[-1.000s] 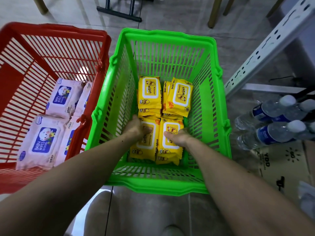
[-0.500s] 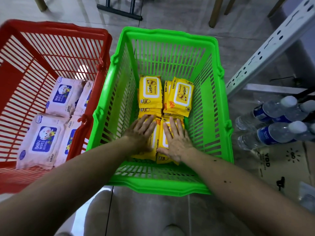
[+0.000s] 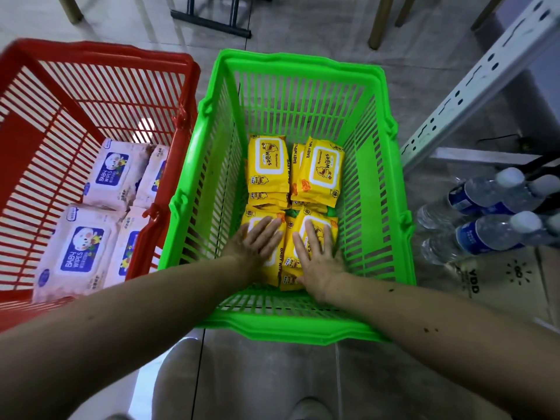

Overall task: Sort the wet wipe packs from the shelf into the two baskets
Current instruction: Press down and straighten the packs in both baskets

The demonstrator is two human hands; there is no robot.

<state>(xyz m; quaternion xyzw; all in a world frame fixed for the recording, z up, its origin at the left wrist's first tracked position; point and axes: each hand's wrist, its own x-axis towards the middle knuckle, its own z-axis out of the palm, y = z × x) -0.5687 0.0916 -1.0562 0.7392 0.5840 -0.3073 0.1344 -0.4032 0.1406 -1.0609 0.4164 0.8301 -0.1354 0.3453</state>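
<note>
Your left hand [image 3: 257, 239] and right hand [image 3: 316, 253] lie flat, fingers spread, gripping nothing, pressing glossy yellow soft wipe packs [image 3: 266, 165] inside the slatted green plastic basket [image 3: 378, 189]; pink packs [image 3: 78, 250] fill the red slatted basket [image 3: 100, 77].

water bottles [image 3: 491, 219], cardboard box [image 3: 512, 280], tiled floor [image 3: 303, 22]

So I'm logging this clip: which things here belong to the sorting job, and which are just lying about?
Job: green basket, yellow packs, red basket, pink packs, left hand and right hand, both flat on the near yellow packs.

Lying about: water bottles, cardboard box, white rack upright.
</note>
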